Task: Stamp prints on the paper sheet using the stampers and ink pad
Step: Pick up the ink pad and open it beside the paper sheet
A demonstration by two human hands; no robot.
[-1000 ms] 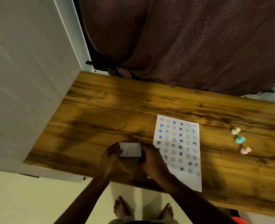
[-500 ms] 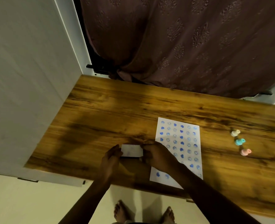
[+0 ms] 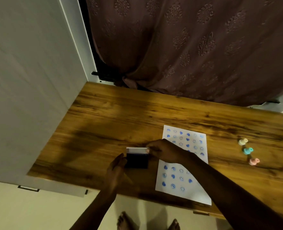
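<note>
The ink pad (image 3: 137,161) lies on the wooden table (image 3: 114,117), its dark blue pad showing and its white lid (image 3: 136,150) lifted at the far side. My right hand (image 3: 164,151) pinches the lid's right end. My left hand (image 3: 116,170) holds the pad's left edge. To the right lies the white paper sheet (image 3: 184,163), covered with several blue stamped prints; my right forearm crosses it. Three small stampers lie farther right in a row: cream (image 3: 242,141), teal (image 3: 247,151), pink (image 3: 254,161).
A white cabinet side (image 3: 29,80) stands against the table's left edge. A brown patterned curtain (image 3: 187,47) hangs behind the table. My bare feet (image 3: 147,221) show on the floor below the front edge.
The ink pad was shut between both hands; now my right hand has lifted its white lid and the dark pad is exposed. The view has shifted slightly.
</note>
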